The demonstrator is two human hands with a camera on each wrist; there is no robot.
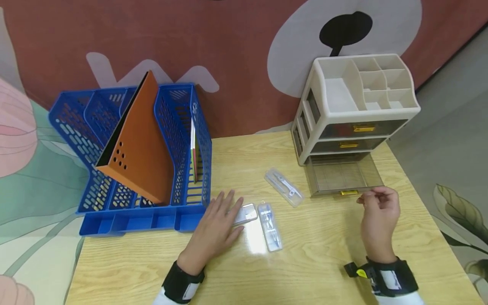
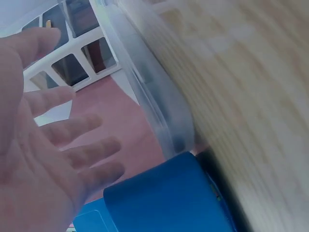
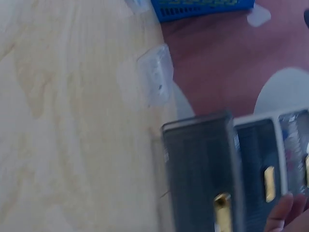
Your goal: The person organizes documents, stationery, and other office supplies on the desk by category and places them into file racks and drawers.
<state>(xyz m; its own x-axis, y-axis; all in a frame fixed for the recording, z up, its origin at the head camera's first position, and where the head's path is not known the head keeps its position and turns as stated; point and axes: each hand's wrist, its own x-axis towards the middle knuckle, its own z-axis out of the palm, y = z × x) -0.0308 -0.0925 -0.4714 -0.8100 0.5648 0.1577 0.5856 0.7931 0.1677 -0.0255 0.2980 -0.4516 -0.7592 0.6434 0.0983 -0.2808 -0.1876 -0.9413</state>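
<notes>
My left hand (image 1: 213,233) is spread with straight fingers over a clear plastic case (image 1: 247,213), partly hidden beneath them. Beside that lies a second clear case (image 1: 270,226) with a compass inside, and further back a third clear case (image 1: 284,186), also holding a compass. In the left wrist view the palm (image 2: 38,159) faces a clear case (image 2: 159,106) at close range. My right hand (image 1: 379,216), fingers loosely bent and holding nothing, hovers by the front of the pulled-out bottom drawer (image 1: 343,173), just right of its gold handle (image 1: 349,192).
A white desktop organizer (image 1: 324,123) with dark drawers and top compartments stands at the back right. To the left is a blue file rack (image 1: 190,214) with an orange folder (image 1: 146,152) and thin booklets (image 1: 193,152). The wooden table (image 1: 305,271) ends near the patterned curtain.
</notes>
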